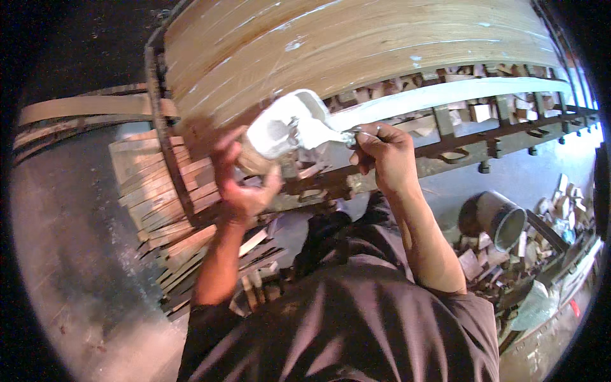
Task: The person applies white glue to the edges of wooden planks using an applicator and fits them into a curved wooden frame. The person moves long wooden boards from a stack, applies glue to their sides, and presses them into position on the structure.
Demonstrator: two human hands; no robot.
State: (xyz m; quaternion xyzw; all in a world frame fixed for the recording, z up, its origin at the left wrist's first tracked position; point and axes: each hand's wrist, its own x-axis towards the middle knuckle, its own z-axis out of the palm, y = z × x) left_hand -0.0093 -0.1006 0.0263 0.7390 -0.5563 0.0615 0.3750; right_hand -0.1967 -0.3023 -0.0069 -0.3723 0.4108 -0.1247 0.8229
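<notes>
My left hand [242, 191] is wrapped round a cut-open plastic container [256, 160] whose inside is thick with a white, glue-like paste. My right hand [389, 156] pinches the thin handle end of a flat spreader [320, 134], its broad end coated white and over the container's mouth. I cannot tell whether the tool is a brush or a scraper, as the white coat hides it. Just beyond my right hand, a long wooden strip [445, 97] has a white-coated face. Behind it lies a wide panel of joined wood strips [356, 48] with white smears.
A dark metal frame [168, 143] with a long rail [458, 148] borders the panel. Bare strips [149, 181] are stacked at left; wood blocks [480, 113] sit along the rail. At right, a bucket [499, 216] lies tipped among offcuts near a plastic bag [538, 305].
</notes>
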